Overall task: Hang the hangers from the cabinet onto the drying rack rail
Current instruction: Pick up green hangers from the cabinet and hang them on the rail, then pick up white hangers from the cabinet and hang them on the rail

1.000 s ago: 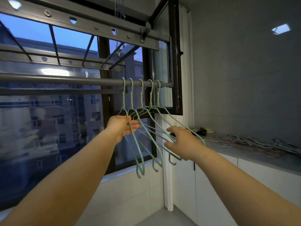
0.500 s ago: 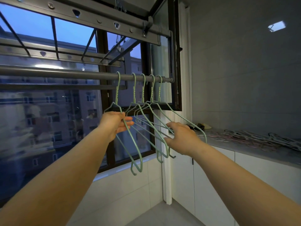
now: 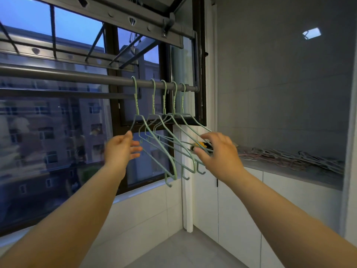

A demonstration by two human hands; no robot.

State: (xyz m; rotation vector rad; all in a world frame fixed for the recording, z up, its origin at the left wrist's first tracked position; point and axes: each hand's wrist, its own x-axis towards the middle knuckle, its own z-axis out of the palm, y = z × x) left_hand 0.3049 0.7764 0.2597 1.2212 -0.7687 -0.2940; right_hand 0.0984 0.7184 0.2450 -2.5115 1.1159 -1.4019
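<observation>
Hangers (image 3: 164, 102), five in pale green, hang by their hooks at the right end of the drying rack rail (image 3: 77, 76). Below the rail, the left hand (image 3: 119, 149) has its fingers spread wide, thumb at the leftmost hanger's shoulder. The right hand (image 3: 220, 153) rests loosely spread fingers on the hangers' right arms.

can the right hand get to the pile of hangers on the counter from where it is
Probably yes. The right hand is at the hung green hangers, and the pile of hangers lies on the countertop to its right, with nothing visible between them.
</observation>
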